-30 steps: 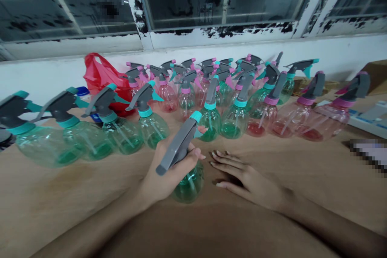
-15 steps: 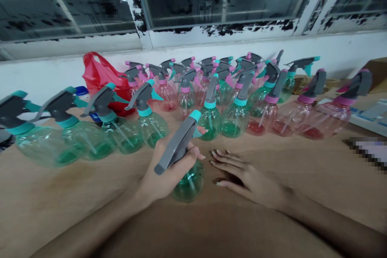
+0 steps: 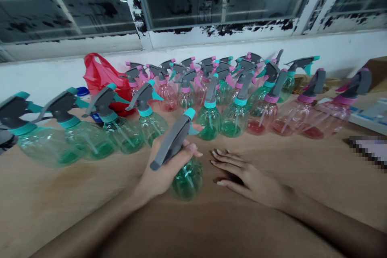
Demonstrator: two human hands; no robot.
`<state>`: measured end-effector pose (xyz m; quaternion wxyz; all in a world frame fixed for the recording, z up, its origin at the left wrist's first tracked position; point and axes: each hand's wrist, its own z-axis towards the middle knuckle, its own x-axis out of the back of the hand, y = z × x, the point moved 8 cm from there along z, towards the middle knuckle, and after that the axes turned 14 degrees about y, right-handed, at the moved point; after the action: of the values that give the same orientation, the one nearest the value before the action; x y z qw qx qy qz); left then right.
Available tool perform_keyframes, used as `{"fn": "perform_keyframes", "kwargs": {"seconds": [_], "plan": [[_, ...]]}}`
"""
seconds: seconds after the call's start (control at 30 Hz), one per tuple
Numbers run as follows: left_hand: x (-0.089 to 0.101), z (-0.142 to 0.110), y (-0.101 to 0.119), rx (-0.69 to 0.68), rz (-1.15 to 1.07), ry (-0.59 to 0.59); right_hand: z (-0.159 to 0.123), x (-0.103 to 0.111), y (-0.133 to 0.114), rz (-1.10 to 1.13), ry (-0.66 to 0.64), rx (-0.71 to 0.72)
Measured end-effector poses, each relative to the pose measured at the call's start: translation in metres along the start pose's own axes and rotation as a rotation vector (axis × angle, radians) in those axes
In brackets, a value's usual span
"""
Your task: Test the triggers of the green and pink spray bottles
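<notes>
My left hand (image 3: pixel 165 165) is wrapped round the neck of a green spray bottle (image 3: pixel 189 179) near the middle of the table. Its grey trigger head with a teal nozzle rises above my fingers, and the hand hides the collar. To the right, my right hand (image 3: pixel 238 171) lies on the tabletop with its fingers stretched out, apart from the bottle and holding nothing. Just beyond the hands stand a green spray bottle (image 3: pixel 209 123) and a second green spray bottle (image 3: pixel 232 123), both with teal collars. Left of them is another green spray bottle (image 3: pixel 152 123).
More green bottles (image 3: pixel 72 145) line the left side, and clear-pink bottles (image 3: pixel 284 119) line the right. Several more bottles crowd behind, beside a red plastic bag (image 3: pixel 101 76). A blurred-out flat object (image 3: pixel 369 149) and a cardboard box (image 3: pixel 376 74) are at the right.
The held bottle's head has tilted and shifted slightly left with my left hand. My right hand stays in place.
</notes>
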<state>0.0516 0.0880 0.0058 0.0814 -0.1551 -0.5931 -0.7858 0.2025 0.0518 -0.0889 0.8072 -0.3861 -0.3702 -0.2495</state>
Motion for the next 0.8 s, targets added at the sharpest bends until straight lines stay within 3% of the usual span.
{"fn": "perform_keyframes", "kwargs": {"seconds": [0.1,0.3,0.8], "plan": [[0.0027,-0.0002,0.0021,0.006,0.074,0.073,0.0005,0.0011,-0.0013,0.008,0.016,0.006],[-0.0010,-0.0001,0.0052,-0.053,0.131,0.046,0.0010,0.0008,-0.0022,-0.015,-0.006,0.009],[-0.0013,0.0001,0.0058,-0.015,0.137,0.034,0.0016,0.0026,-0.0030,-0.004,0.010,0.013]]}}
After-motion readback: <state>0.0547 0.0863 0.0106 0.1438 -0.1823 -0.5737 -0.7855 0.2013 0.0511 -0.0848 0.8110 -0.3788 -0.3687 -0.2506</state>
